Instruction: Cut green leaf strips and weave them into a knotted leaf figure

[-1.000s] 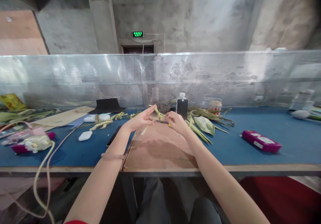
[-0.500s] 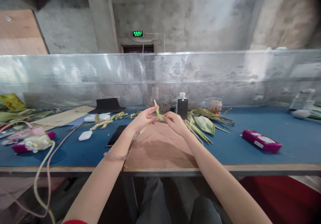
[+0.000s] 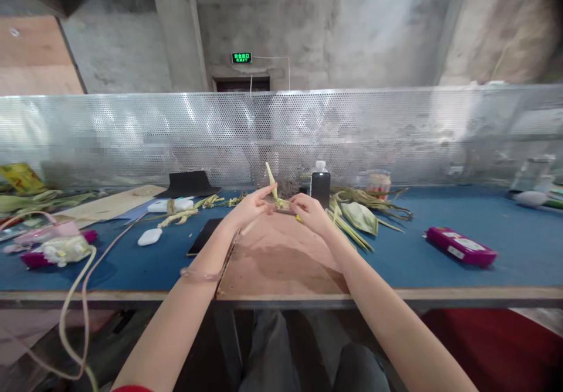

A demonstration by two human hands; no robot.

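Both bare forearms reach forward and converge ahead of the body. The left hand (image 3: 248,209) pinches with thumb and forefinger, the other fingers loosely extended. The right hand (image 3: 311,213) curls inward, fingertips meeting the left's, wrist slightly bent.

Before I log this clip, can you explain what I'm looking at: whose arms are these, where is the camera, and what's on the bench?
The camera sits on a person's head, looking down at their own two bare arms. The left hand and right hand pinch a pale green leaf strip between them above a brown board. The board lies on a blue bench. Nearby are loose leaves, a dark bottle, a pink box and a phone.
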